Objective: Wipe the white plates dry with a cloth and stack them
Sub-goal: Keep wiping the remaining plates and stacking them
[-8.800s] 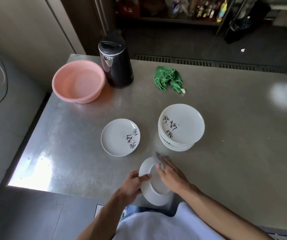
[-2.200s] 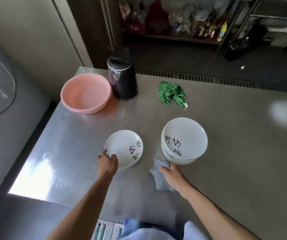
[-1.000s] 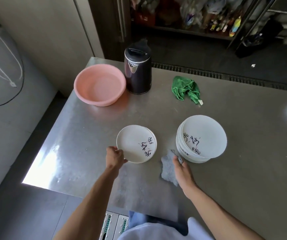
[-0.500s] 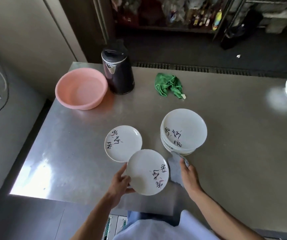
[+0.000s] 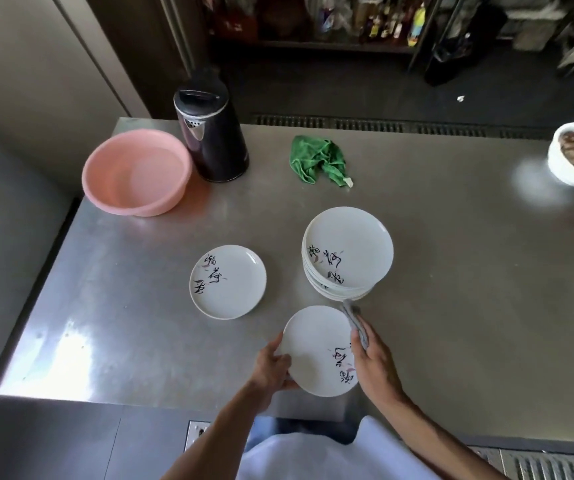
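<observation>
A white plate with dark brush lettering is held face up over the near edge of the table; the left hand grips its left rim, thumb on top; a second ago this plate lay on the table to the left, and it has since been lifted and drawn close. The right hand, which was resting by the stack, now pinches a crumpled grey cloth against the plate's right rim; wiping looks about to begin. One more plate lies uncovered to the left, probably still to dry; the stack of matching glossy, shallow plates stands just beyond. The table is brushed steel with dull glare; farther back sit a round pink plastic basin, a black cylindrical kettle and a bunched green cloth.
</observation>
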A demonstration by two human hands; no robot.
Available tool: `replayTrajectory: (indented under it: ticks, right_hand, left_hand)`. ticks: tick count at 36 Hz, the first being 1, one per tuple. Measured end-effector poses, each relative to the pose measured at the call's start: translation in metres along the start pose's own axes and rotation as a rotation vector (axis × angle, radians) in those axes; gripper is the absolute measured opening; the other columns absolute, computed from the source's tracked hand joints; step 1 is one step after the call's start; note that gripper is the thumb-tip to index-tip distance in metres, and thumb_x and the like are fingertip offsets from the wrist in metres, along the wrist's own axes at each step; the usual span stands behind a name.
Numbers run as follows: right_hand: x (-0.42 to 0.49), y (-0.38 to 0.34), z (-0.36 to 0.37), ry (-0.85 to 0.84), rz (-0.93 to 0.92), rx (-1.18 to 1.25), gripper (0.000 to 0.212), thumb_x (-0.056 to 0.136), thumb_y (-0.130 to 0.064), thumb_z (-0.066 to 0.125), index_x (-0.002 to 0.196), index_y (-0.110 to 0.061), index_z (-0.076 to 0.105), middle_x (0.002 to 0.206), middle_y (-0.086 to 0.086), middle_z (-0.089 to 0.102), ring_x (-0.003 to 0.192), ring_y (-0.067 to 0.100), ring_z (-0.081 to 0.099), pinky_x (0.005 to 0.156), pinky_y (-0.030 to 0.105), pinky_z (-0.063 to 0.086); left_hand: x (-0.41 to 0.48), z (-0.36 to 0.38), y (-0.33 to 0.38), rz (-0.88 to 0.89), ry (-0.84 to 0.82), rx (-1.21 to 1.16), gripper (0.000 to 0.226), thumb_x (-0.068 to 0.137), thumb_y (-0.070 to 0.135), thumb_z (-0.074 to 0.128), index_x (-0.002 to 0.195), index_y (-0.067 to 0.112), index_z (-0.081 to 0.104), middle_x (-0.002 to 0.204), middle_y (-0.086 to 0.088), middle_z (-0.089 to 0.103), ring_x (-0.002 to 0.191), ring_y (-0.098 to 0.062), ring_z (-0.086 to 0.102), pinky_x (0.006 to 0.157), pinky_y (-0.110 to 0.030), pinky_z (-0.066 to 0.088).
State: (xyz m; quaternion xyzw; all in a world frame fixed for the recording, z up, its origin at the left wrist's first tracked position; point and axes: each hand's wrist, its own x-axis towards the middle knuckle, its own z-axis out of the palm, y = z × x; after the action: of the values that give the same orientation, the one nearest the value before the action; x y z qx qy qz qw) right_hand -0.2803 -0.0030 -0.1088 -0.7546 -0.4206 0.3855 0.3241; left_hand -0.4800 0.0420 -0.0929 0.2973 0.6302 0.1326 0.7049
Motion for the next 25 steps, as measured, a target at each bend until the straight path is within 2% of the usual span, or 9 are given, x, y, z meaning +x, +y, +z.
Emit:
replayTrajectory:
  ticks: [2,5,8,10,12,15,20,23,25]
  right_hand:
    - [0.002,0.005,0.009,-0.066,-0.038,-0.076,0.045,0.104,-0.026,0.046,0.149,-0.023,0.045,0.154,-0.007,0.043,0.142,0.008,0.037,0.114,0.017,0.03]
    - [0.008,0.013,0.028,-0.124,-0.166,-0.316,0.045,0.103,-0.028,0.045,0.144,-0.012,0.05,0.151,0.01,0.045,0.143,0.029,0.036,0.122,0.045,0.023]
    - [0.013,0.013,0.044,-0.342,-0.135,-0.48,0.051,0.107,-0.036,0.033,0.155,-0.021,0.031,0.164,0.004,0.025,0.152,0.025,0.017,0.125,0.038,0.005]
    - [0.014,0.013,0.049,-0.448,-0.125,-0.47,0.051,0.108,-0.039,0.03,0.157,-0.03,0.022,0.166,-0.007,0.01,0.154,0.016,0.004,0.125,0.035,0.003]
    - [0.011,0.007,0.046,-0.533,-0.178,-0.389,0.049,0.108,-0.038,0.033,0.155,-0.033,0.027,0.161,-0.021,0.009,0.151,0.006,0.003,0.124,0.027,0.002]
    - [0.003,-0.001,0.029,-0.652,-0.261,-0.359,0.045,0.107,-0.037,0.037,0.152,-0.034,0.036,0.156,-0.029,0.018,0.146,-0.008,0.005,0.119,0.013,0.002]
    - [-0.005,0.009,0.005,-0.49,-0.231,-0.306,0.037,0.104,-0.03,0.049,0.141,-0.026,0.056,0.142,-0.03,0.042,0.143,-0.005,0.029,0.112,0.005,0.014]
    - [0.0,0.012,0.006,-0.399,-0.267,-0.283,0.036,0.103,-0.023,0.05,0.138,-0.03,0.058,0.142,-0.04,0.031,0.143,-0.008,0.025,0.114,0.007,0.013]
    - [0.01,0.008,0.013,-0.257,-0.366,-0.342,0.042,0.101,-0.017,0.052,0.142,-0.027,0.054,0.148,-0.034,0.026,0.143,-0.009,0.015,0.121,0.021,0.014]
  left_hand:
    - [0.001,0.005,0.001,-0.018,-0.013,-0.004,0.069,0.096,-0.007,0.034,0.152,0.031,0.043,0.115,-0.021,0.065,0.093,-0.035,0.069,0.076,-0.048,0.064]
    - [0.002,0.01,0.002,-0.03,-0.039,0.024,0.069,0.096,-0.005,0.036,0.155,0.031,0.041,0.103,-0.016,0.068,0.08,-0.028,0.07,0.076,-0.047,0.064]
    - [0.001,0.014,0.005,-0.024,-0.062,0.03,0.065,0.098,-0.002,0.039,0.154,0.032,0.042,0.103,-0.018,0.073,0.08,-0.025,0.074,0.076,-0.045,0.064]
    - [-0.001,0.015,0.009,-0.011,-0.079,0.0,0.055,0.102,0.004,0.042,0.149,0.034,0.047,0.11,-0.016,0.076,0.087,-0.027,0.076,0.075,-0.041,0.064]
    - [-0.003,0.012,0.012,0.01,-0.095,-0.024,0.042,0.107,0.014,0.046,0.145,0.031,0.052,0.114,-0.013,0.076,0.097,-0.03,0.076,0.082,-0.044,0.064]
    - [0.0,0.003,0.015,0.021,-0.076,-0.026,0.042,0.108,0.015,0.041,0.147,0.029,0.051,0.12,-0.015,0.074,0.104,-0.035,0.073,0.091,-0.051,0.06]
    - [0.004,-0.009,0.015,0.034,-0.073,0.018,0.052,0.106,0.009,0.037,0.15,0.034,0.047,0.119,-0.02,0.072,0.093,-0.032,0.074,0.08,-0.044,0.063]
    - [0.008,-0.01,0.016,0.032,-0.084,0.046,0.054,0.103,0.009,0.038,0.149,0.036,0.048,0.118,-0.019,0.072,0.085,-0.026,0.072,0.073,-0.039,0.062]
    - [0.009,-0.008,0.016,0.031,-0.087,0.057,0.055,0.103,0.009,0.037,0.149,0.036,0.048,0.12,-0.018,0.071,0.085,-0.025,0.072,0.073,-0.038,0.063]
